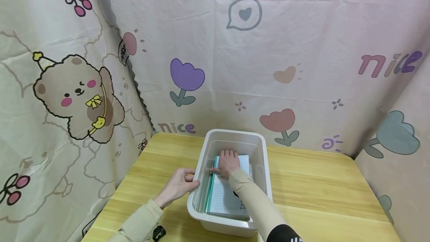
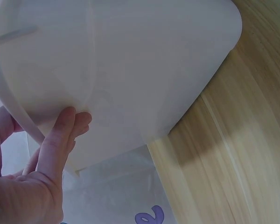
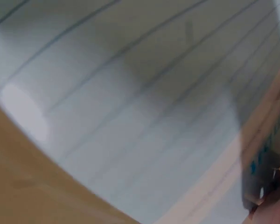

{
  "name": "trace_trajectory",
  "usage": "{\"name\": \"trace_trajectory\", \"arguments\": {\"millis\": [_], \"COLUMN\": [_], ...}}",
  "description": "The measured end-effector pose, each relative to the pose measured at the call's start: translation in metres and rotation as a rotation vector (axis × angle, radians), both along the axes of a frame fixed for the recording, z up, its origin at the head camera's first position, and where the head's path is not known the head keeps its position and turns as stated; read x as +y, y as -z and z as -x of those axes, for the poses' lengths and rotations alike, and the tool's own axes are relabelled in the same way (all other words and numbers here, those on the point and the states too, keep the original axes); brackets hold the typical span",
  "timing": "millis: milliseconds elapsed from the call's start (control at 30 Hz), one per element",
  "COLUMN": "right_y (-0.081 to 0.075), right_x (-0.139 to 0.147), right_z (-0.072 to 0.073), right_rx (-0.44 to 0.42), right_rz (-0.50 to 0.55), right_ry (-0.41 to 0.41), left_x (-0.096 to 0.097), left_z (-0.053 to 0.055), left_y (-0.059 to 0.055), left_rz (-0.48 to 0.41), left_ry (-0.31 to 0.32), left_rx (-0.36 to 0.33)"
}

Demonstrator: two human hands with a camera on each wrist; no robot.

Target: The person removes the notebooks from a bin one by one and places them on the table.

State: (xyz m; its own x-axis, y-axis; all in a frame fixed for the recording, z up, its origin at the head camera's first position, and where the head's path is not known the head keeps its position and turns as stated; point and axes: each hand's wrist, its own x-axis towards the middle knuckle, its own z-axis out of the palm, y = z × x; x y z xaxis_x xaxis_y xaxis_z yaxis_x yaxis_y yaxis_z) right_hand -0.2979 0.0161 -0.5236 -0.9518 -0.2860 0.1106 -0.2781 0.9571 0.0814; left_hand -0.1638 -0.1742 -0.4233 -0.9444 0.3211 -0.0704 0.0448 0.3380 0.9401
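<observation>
A white plastic bin (image 1: pixel 235 133) stands on the table with its long side running away from me. My left hand (image 1: pixel 178 186) pinches its left rim; in the left wrist view the fingers (image 2: pixel 60 140) lie along the outer wall (image 2: pixel 144 70). Inside the bin my right hand (image 1: pixel 229 163) rests on the far part of a lined, pale blue notebook (image 1: pixel 223 199), fingers forward and thumb out to the left. Teal edges (image 1: pixel 209 193) show along its left side. Blurred ruled lines on the cover (image 3: pixel 121 93) fill most of the right wrist view.
The wooden table (image 1: pixel 312 186) extends on both sides of the bin. A patterned curtain (image 1: pixel 215 47) hangs close behind it, with more cloth to the left and right. Near the right fingertips is a dark patch with teal lettering (image 3: pixel 266 154).
</observation>
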Motion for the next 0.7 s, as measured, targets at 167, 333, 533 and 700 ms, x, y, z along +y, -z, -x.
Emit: {"name": "trace_trajectory", "arguments": {"millis": [167,333,533,700], "right_y": [-0.003,-0.005,-0.013,-0.024], "right_x": [0.002,0.004,0.005,0.002], "right_z": [0.0,0.001,0.001,0.001], "right_rx": [0.012,0.034,0.043,0.054], "right_rz": [0.029,0.039,0.071,0.061], "right_ry": [-0.036,-0.056,-0.069,-0.065], "left_x": [0.0,0.0,0.0,-0.001], "left_z": [-0.001,0.0,0.0,0.0], "left_y": [0.0,-0.001,0.0,-0.001], "left_rz": [-0.01,-0.004,-0.004,-0.003], "left_ry": [0.002,-0.001,0.009,0.016], "left_rx": [-0.002,-0.006,-0.007,-0.004]}}
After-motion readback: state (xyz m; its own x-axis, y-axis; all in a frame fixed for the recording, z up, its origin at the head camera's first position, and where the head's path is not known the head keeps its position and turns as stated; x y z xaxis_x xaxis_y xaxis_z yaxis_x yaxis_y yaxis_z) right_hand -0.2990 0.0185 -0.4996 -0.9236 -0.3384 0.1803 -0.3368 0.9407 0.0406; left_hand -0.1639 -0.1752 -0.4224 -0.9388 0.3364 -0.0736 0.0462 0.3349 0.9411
